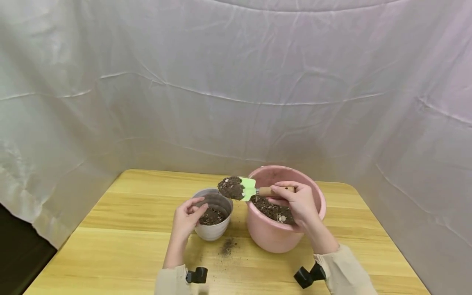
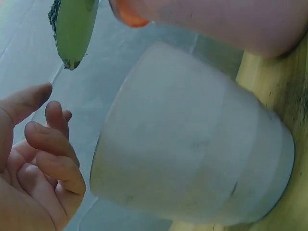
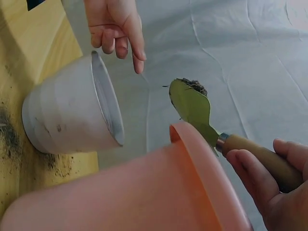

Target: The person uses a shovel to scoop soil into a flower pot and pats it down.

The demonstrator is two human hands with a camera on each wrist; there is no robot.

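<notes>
A: What did the right hand (image 1: 300, 205) have?

B: Its fingers (image 3: 250, 175) were curled round the wooden handle of a small trowel with a pale green metal blade (image 1: 248, 188). The blade carried a heap of dark crumbly soil (image 1: 231, 187) and was held level in the air, above the gap between the two pots, its tip over the near rim of the smaller one.

A: Which pots?

B: A round pink plastic tub (image 1: 271, 239) partly filled with dark soil stood on the pale wooden counter (image 1: 121, 246), under the right hand. Just beside it, to the left, stood a small pale grey ceramic pot (image 1: 212, 231) with a shallow layer of soil at the bottom. The two were close, though I could not tell whether they touched.

A: And the left hand (image 1: 186, 219)?

B: It was at the grey pot's left rim. In the head view the thumb and fingers seemed to rest against the rim; in the left wrist view the fingers (image 2: 50, 144) were loosely bent beside the pot wall and gripped nothing.

A: Anything else on the counter?

B: A small smear of spilled soil (image 1: 227, 246) lay in front of the pots. A creased white cloth backdrop (image 1: 236, 82) hung behind and to both sides of the counter.
</notes>
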